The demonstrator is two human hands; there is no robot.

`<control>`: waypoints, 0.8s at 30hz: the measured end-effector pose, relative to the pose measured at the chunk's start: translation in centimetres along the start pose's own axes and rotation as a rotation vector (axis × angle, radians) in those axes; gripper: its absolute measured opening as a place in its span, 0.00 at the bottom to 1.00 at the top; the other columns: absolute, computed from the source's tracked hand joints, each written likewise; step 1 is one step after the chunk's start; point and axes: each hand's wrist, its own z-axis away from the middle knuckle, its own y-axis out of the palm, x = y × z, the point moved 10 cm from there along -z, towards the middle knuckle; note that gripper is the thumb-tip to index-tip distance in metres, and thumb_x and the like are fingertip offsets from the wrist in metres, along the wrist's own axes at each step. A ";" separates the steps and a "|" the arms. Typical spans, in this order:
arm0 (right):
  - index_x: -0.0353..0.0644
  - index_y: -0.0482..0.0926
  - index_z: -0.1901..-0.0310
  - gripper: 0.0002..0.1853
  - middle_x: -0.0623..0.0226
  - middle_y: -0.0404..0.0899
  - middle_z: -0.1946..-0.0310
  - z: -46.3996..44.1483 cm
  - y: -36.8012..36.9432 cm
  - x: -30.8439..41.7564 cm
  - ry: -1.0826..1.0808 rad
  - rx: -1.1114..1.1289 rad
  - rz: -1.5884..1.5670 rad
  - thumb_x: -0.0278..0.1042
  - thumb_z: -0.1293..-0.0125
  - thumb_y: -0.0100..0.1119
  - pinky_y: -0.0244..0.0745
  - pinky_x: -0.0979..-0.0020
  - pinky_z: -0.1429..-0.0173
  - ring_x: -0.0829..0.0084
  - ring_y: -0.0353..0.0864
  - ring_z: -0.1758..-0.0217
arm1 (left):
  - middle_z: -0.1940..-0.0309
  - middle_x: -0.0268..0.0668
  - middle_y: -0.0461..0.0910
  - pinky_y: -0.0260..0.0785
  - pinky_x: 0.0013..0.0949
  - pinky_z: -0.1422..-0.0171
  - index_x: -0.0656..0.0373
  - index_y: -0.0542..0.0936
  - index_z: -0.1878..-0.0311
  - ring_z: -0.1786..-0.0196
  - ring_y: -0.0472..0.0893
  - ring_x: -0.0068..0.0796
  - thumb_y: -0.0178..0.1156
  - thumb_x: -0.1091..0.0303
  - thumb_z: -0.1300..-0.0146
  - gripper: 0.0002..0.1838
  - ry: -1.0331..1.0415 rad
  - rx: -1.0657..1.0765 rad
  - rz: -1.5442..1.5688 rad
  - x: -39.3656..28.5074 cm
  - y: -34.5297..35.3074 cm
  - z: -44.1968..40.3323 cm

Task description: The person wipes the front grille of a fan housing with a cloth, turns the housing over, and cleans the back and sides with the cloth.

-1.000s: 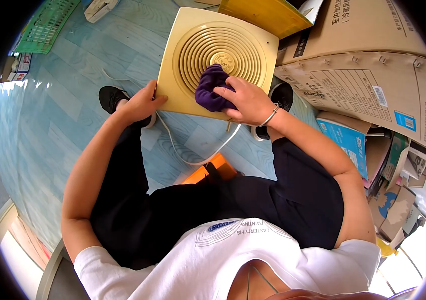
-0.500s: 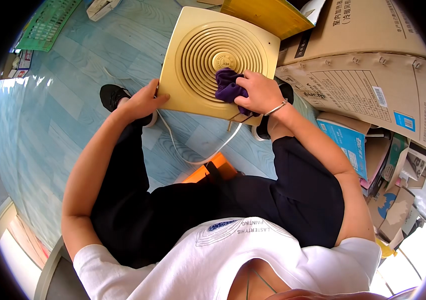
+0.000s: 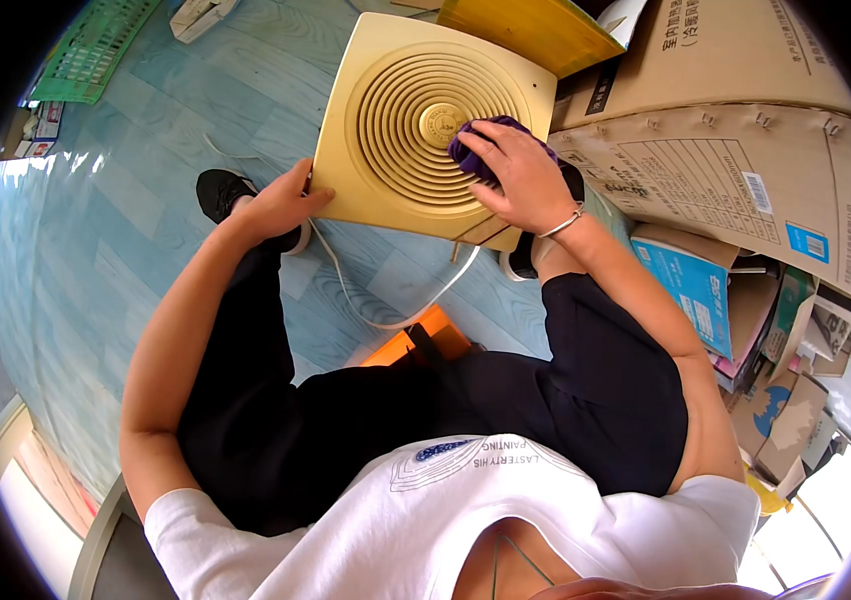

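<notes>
Panel (image 3: 426,130) over blue flr (image 3: 136,230), nr ctn (image 3: 696,160)

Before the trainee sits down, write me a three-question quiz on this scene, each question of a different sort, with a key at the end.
1. Short answer: What is bunched under the right hand, over the yellowish panel with the ringed round grille?

2. Fill in the blank: The left hand holds the panel near one of its ____.

3. Multiple choice: What colour is the cable that loops between the panel and the person's lap?
A. Black
B. White
C. Red

Key:
1. A purple cloth.
2. Corners.
3. B.
</notes>
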 end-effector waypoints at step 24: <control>0.39 0.65 0.29 0.36 0.51 0.68 0.30 -1.7 1.8 -1.6 0.044 -0.057 0.012 0.34 0.41 0.62 0.62 0.57 0.25 0.54 0.67 0.28 | 0.46 0.48 0.78 0.66 0.36 0.37 0.68 0.68 0.37 0.43 0.76 0.35 0.57 0.56 0.29 0.27 -0.090 0.030 0.013 -0.6 0.1 0.5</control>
